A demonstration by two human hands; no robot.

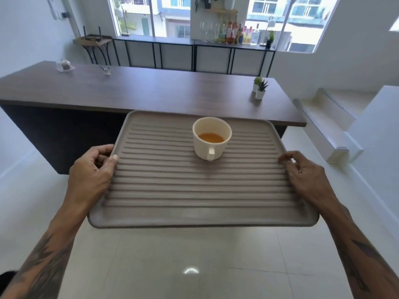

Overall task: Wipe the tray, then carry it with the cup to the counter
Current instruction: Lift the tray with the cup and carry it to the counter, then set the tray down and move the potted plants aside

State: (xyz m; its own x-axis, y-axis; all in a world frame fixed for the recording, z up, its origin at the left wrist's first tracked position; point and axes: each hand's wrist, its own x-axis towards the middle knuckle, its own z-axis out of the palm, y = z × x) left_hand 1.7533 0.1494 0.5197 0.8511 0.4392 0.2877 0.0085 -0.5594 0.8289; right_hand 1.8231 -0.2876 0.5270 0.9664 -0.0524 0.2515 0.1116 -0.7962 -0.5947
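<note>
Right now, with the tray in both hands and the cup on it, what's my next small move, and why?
Probably ease the tray forward, level, over the counter and lower it. Your left hand and right hand grip its side edges, it hangs above the floor short of the counter, and the cup holds orange-brown liquid.

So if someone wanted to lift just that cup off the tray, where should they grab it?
Probably by the small handle on the cup, coming from the near side: the handle points straight at the carrier. The cup stands upright with orange liquid inside, so lift it level. Both hands now grip the tray.
</note>
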